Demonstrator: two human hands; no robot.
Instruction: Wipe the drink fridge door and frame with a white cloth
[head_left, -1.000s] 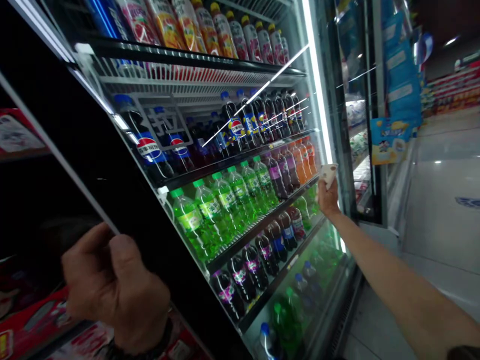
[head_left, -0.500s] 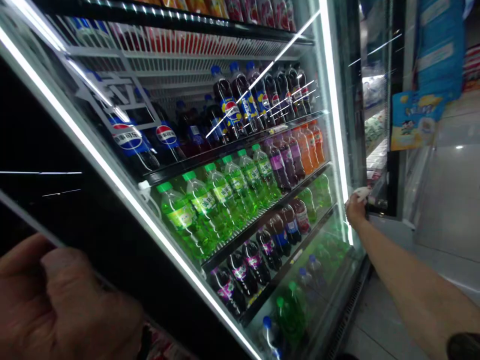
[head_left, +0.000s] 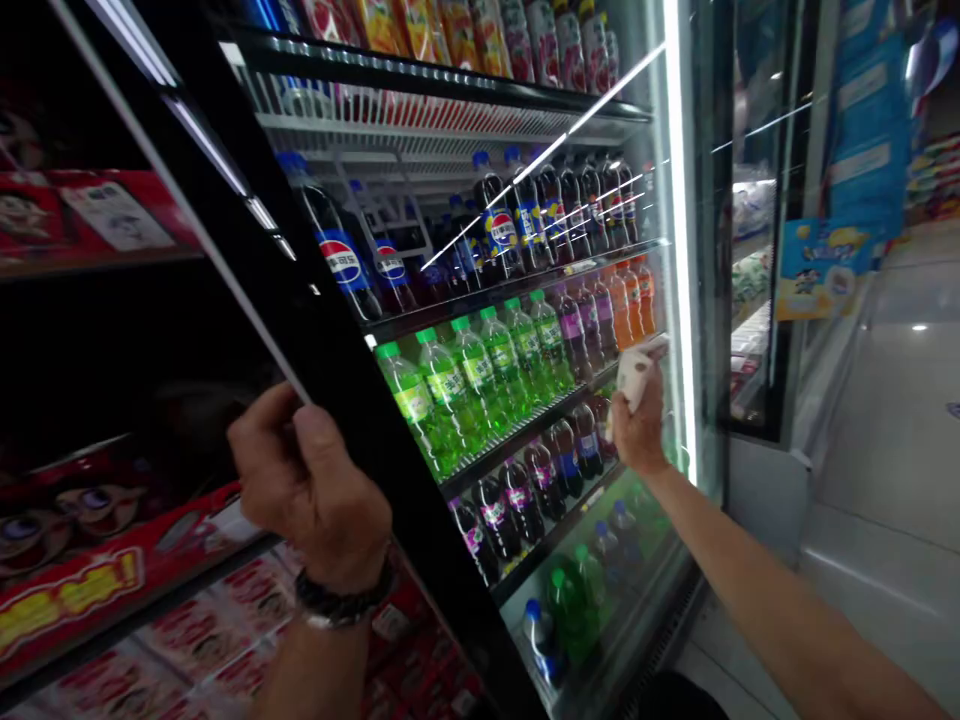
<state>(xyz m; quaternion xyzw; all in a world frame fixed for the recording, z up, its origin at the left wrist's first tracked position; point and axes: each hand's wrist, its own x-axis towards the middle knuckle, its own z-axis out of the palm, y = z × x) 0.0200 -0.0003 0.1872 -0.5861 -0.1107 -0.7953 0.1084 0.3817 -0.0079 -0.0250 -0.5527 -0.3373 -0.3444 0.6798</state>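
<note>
My left hand (head_left: 311, 485) grips the black edge of the fridge's glass door (head_left: 352, 400), a watch on its wrist. My right hand (head_left: 636, 425) is closed on a white cloth (head_left: 634, 372) and presses it against the glass, in front of the shelf of purple and dark bottles. Behind the glass stand green bottles (head_left: 465, 385), cola bottles (head_left: 495, 225) and orange bottles (head_left: 626, 300) on wire shelves.
Red packaged goods (head_left: 82, 575) fill dark shelves to the left of the door. A lit white strip (head_left: 679, 240) runs down the fridge's right side. A second glass cooler (head_left: 757, 220) and a blue poster (head_left: 821, 265) stand beyond, with pale floor (head_left: 892, 450) at right.
My right hand with the cloth went from mid-height down to the glass's right edge, then back up and left. The view swung left, and my left hand now shows gripping the door edge.
</note>
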